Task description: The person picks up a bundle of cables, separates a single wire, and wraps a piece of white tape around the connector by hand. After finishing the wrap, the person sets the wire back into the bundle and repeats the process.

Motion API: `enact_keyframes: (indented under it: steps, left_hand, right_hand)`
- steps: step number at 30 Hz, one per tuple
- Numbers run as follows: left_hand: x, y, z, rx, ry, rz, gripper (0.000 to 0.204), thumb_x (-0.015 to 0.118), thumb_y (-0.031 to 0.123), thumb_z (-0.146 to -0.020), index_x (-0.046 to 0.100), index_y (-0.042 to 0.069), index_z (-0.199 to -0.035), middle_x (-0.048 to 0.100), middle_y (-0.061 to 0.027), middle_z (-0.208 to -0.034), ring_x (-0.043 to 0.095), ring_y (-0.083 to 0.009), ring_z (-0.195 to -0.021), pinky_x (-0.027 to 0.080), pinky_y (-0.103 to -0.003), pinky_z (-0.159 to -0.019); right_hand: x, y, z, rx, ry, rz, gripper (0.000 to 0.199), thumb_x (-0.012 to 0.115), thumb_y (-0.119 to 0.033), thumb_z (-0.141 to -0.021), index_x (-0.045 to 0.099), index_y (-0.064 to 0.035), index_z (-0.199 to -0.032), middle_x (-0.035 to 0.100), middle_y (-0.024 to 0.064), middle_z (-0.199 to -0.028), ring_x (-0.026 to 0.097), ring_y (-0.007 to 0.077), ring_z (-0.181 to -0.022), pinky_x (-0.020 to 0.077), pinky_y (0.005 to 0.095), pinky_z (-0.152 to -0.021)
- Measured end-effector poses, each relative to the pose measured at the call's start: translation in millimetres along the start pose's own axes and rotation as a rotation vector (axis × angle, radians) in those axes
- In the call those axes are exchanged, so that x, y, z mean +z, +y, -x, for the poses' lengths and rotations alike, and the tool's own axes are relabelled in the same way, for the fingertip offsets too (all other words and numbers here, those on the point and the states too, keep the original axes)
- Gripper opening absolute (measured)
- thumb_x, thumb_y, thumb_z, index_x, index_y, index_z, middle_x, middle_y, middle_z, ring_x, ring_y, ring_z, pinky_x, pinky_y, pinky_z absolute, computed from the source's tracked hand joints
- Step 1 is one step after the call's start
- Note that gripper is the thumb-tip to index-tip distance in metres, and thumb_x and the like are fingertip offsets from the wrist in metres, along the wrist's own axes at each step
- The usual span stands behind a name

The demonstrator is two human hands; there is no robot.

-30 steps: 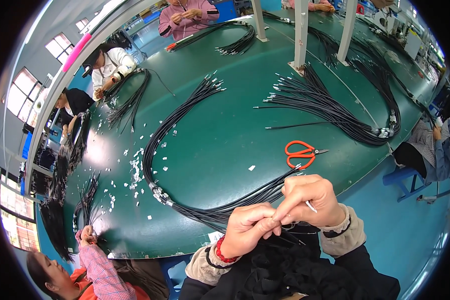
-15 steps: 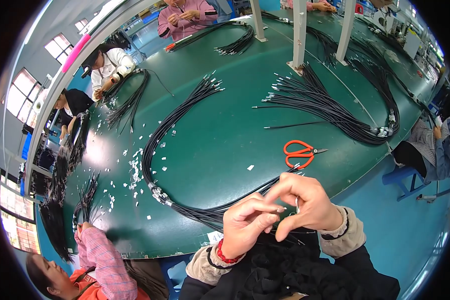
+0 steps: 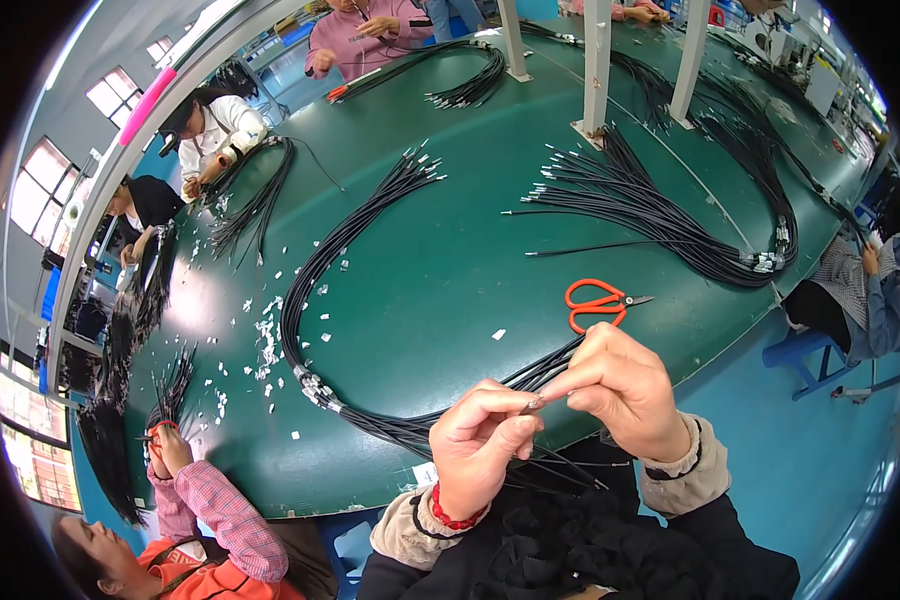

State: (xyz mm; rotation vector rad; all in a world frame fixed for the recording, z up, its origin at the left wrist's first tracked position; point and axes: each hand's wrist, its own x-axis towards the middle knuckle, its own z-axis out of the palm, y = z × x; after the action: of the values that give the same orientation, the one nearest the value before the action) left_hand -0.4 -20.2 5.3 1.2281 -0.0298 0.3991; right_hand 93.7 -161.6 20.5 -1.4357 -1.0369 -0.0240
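My left hand [image 3: 480, 450] and my right hand [image 3: 620, 390] meet above the near edge of the green table [image 3: 440, 270]. Together they pinch the end of a thin black cable [image 3: 533, 404], fingertips touching at a small metal tip. That cable belongs to a long curved bundle of black cables [image 3: 315, 290] that sweeps from my hands leftward and up across the table. My left wrist wears a red bead bracelet [image 3: 448, 515]. Orange-handled scissors [image 3: 595, 302] lie on the table just beyond my right hand.
Small white scraps [image 3: 267, 340] litter the table left of the bundle. A second big cable bundle [image 3: 670, 220] lies at the right, near white posts [image 3: 597, 70]. Other people work around the table: one at lower left [image 3: 200, 500], others along the left, the far edge and the right.
My hands have lowered slightly and drawn closer, fingertips now pinching the cable end together; the white piece held by my right hand a second ago is no longer visible.
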Motion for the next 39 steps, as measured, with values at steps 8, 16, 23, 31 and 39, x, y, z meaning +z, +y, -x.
enact_keyframes:
  steps: [8, 16, 23, 31, 39]
  left_hand:
    - [4, 4, -3, -0.021, 0.012, 0.034, 0.014, 0.058, -0.001, -0.083, 0.056, -0.005, -0.096, 0.055, -0.0106, -0.079, 0.051, -0.0111, -0.054, 0.041, -0.020, -0.046]
    - [7, 7, -4, -0.026, -0.025, -0.026, 0.016, 0.057, -0.006, -0.081, 0.058, -0.005, -0.097, 0.056, -0.0113, -0.081, 0.054, -0.0118, -0.059, 0.044, -0.021, -0.050]
    - [7, 4, -5, 0.156, -0.032, -0.179, 0.021, 0.060, -0.009, -0.079, 0.062, -0.003, -0.099, 0.059, -0.0119, -0.090, 0.059, -0.0122, -0.068, 0.048, -0.021, -0.054]
    - [5, 0, -3, 0.286, 0.010, -0.384, 0.016, 0.060, -0.008, -0.078, 0.060, -0.004, -0.094, 0.057, -0.0125, -0.086, 0.057, -0.0136, -0.061, 0.047, -0.021, -0.051]
    - [6, -2, -3, 0.365, 0.031, -0.516, 0.018, 0.064, -0.008, -0.076, 0.061, -0.002, -0.093, 0.056, -0.0118, -0.086, 0.059, -0.0139, -0.061, 0.048, -0.021, -0.048]
  right_hand:
    - [-4, 1, 3, 0.033, 0.114, 0.003, 0.022, 0.080, -0.021, -0.057, 0.068, -0.0059, -0.067, 0.052, -0.0012, -0.062, 0.042, 0.0105, -0.054, 0.0299, 0.0262, -0.053]
    - [-4, -1, 1, 0.016, 0.105, -0.059, 0.033, 0.085, -0.026, -0.043, 0.066, -0.0081, -0.063, 0.048, -0.0025, -0.061, 0.041, 0.0090, -0.054, 0.0271, 0.0254, -0.050]
    - [2, -5, -3, -0.001, 0.093, -0.050, 0.028, 0.084, -0.023, -0.050, 0.066, -0.0089, -0.066, 0.048, -0.0024, -0.061, 0.042, 0.0089, -0.053, 0.0290, 0.0254, -0.052]
    - [8, -5, -2, -0.028, 0.146, 0.103, 0.024, 0.083, -0.019, -0.057, 0.063, -0.0082, -0.066, 0.051, -0.0013, -0.061, 0.044, 0.0084, -0.052, 0.0348, 0.0272, -0.058]
    - [11, -4, -2, 0.010, 0.186, 0.078, 0.023, 0.082, -0.015, -0.058, 0.062, -0.0067, -0.065, 0.053, -0.0002, -0.061, 0.045, 0.0085, -0.053, 0.0331, 0.0235, -0.052]
